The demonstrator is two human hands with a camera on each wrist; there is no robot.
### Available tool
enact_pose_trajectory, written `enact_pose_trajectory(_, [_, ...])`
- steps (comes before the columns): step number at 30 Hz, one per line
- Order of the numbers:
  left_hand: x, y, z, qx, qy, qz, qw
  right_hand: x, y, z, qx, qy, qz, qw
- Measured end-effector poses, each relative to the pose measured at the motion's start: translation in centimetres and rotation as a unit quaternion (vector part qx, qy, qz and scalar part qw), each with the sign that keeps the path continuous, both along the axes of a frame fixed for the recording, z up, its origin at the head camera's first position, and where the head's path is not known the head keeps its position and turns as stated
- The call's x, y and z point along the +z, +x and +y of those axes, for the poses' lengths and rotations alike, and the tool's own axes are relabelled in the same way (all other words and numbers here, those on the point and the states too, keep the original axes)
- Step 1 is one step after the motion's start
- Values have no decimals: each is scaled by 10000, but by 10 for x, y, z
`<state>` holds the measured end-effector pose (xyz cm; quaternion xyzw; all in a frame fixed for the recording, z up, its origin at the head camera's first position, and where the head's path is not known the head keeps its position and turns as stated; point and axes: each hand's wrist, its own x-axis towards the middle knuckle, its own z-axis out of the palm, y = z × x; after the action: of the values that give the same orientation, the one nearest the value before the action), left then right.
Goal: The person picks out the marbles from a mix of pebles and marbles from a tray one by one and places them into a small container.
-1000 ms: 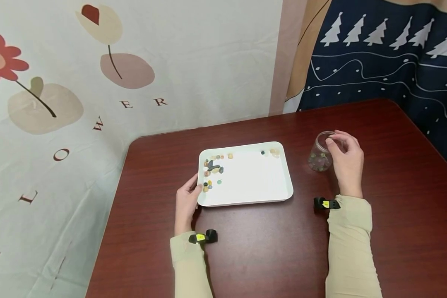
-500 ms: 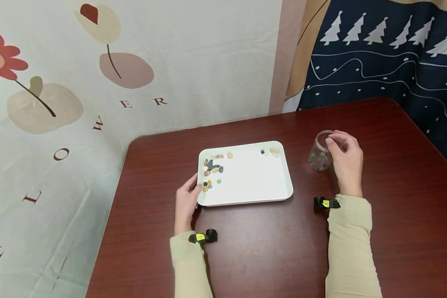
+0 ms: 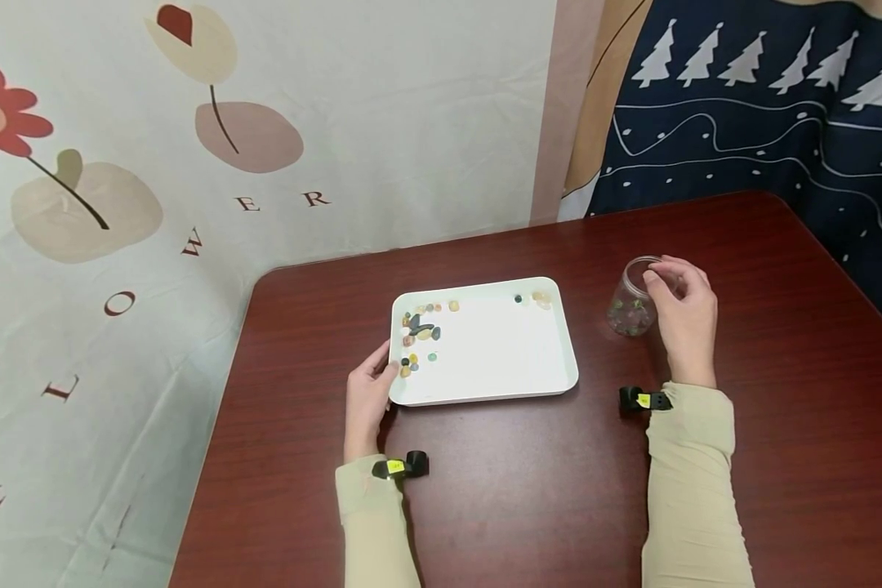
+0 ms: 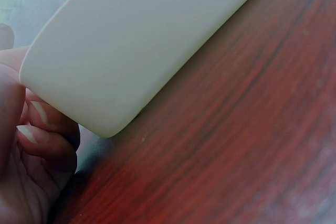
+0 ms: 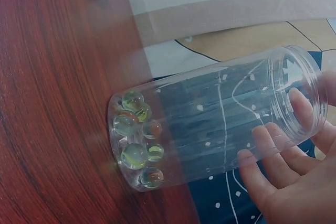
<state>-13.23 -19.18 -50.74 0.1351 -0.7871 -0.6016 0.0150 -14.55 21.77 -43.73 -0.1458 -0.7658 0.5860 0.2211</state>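
Note:
My left hand (image 3: 367, 404) grips the left end of a white rectangular tray (image 3: 500, 351). The thumb lies on the tray's edge, and in the left wrist view curled fingers (image 4: 50, 140) show below its wall. Small coloured stones (image 3: 424, 332) sit in several groups along the tray's left side. A few more pale pebbles (image 3: 541, 300) and a dark one are in its far right corner. My right hand (image 3: 687, 327) holds a clear jar (image 3: 627, 287) near the rim, one finger apparently inside the mouth. Several glass marbles (image 5: 135, 156) lie at the jar's bottom.
The brown wooden table (image 3: 514, 490) extends around the tray and jar. A pale floral cloth (image 3: 426, 122) hangs behind its far and left edges. A navy cloth with white trees (image 3: 764, 122) hangs at the far right.

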Motion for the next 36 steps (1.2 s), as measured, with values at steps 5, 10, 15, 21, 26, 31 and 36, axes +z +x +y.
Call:
enact_pose_trajectory(5, [1, 0, 0, -11, 0, -10, 10000, 0, 0, 0, 16, -34, -28, 10000])
enact_pose_trajectory(10, [1, 0, -1, -23, -25, -61, 10000, 2, 0, 0, 30, 0, 100, 9999])
enact_pose_trajectory(15, [0, -1, -1, -10, 0, -41, 10000, 7, 1, 0, -63, 63, 148, 9999])
enact_pose_trajectory(21, [-1, -1, -1, -29, 26, -1, 10000, 16, 3, -1, -286, 126, 262, 9992])
enact_pose_trajectory(26, [-1, -1, -1, -19, 29, -31, 10000, 23, 6, -3, -372, 21, 386, 9986])
enact_pose_trajectory(31, [0, -1, -1, -2, 11, -46, 10000, 31, 10, -6, -370, 21, 545, 9978])
enact_pose_trajectory(36, [0, 0, -1, -29, 76, 10, 10000, 38, 14, -10, -287, 94, 651, 9974])
